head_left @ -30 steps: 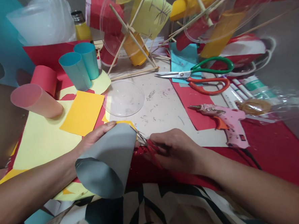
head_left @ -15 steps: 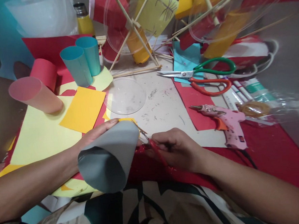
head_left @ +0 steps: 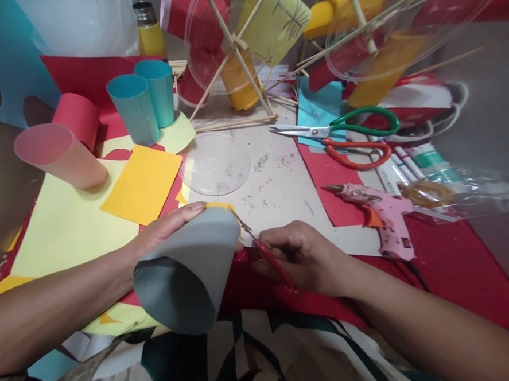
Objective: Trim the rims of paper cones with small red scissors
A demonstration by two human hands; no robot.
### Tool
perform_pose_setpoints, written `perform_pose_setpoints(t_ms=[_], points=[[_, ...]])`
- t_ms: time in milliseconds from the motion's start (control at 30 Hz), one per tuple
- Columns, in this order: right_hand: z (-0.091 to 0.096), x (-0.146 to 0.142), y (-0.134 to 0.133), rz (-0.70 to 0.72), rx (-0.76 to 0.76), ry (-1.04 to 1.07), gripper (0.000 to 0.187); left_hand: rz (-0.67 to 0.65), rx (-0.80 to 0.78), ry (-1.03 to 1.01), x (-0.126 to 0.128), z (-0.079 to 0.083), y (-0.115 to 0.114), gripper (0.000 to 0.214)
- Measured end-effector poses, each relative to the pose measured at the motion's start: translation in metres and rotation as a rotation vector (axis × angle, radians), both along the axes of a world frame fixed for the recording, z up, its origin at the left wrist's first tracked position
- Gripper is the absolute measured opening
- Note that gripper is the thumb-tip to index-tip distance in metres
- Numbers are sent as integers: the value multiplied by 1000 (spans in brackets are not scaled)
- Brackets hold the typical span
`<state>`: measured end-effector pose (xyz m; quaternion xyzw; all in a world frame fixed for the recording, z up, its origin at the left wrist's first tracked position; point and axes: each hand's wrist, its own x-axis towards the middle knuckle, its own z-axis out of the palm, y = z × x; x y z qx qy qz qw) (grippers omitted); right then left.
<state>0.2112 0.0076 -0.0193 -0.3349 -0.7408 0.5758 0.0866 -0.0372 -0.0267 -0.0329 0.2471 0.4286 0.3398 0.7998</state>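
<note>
The left hand (head_left: 168, 225) is bent around a gray paper tube (head_left: 199, 237) and has hold of it. Most of its fingers are hidden behind the tube. The tube is tipped over, with its wide, round mouth facing the person's lap. It is up in the air, over the near edge of the tabletop (head_left: 462, 275). A bit of yellow paper (head_left: 221, 206) peeks out at the tube's far end.

The right hand (head_left: 304, 259) is closed around the red handles of some small scissors (head_left: 274, 264). The thin blades point at the tube's far end, right by the yellow paper. I can't tell if they are biting into it.

Past the hands, a clear plastic disc (head_left: 214, 167) lies flat. To its left is a yellow-orange paper piece (head_left: 142, 183), partly on a big pale yellow sheet (head_left: 73, 224). A pink tube (head_left: 69, 161) stands on that sheet, leaning a bit. Behind it are a red tube (head_left: 78, 122) and two teal tubes (head_left: 135, 114) side by side.

On the right are big scissors (head_left: 320, 132) with one green and one orange handle, and a pink glue gun (head_left: 387, 211) nearer the person.
</note>
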Motion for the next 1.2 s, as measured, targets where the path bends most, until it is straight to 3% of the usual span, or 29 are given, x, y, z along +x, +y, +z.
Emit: perform_pose_setpoints(t_ms=[133,300,433,600,700,867,967,1133,1200], points=[[-2,1,-1,-25,-34,-13,42,-44,-82,-72,1,2,2,32],[-2,3,-1,-5,-34,-52,40,94,-61,-31,8,12,-6,26],[-5,6,1,15,104,-46,37,117,-46,53,10,16,-9,29],[-10,13,4,58,301,-47,19,132,-20,73,12,23,-10,29],[-9,15,6,62,349,-20,25,115,-60,36,13,22,-10,31],[-5,14,6,87,302,30,36,125,-94,141,3,3,-4,38],[-4,11,5,56,220,44,39,149,-93,223,-4,-5,0,32],[-2,6,2,3,79,53,44,33,-116,1,-1,2,0,32],[0,3,1,-11,10,41,46,52,-130,-35,4,6,-3,33]])
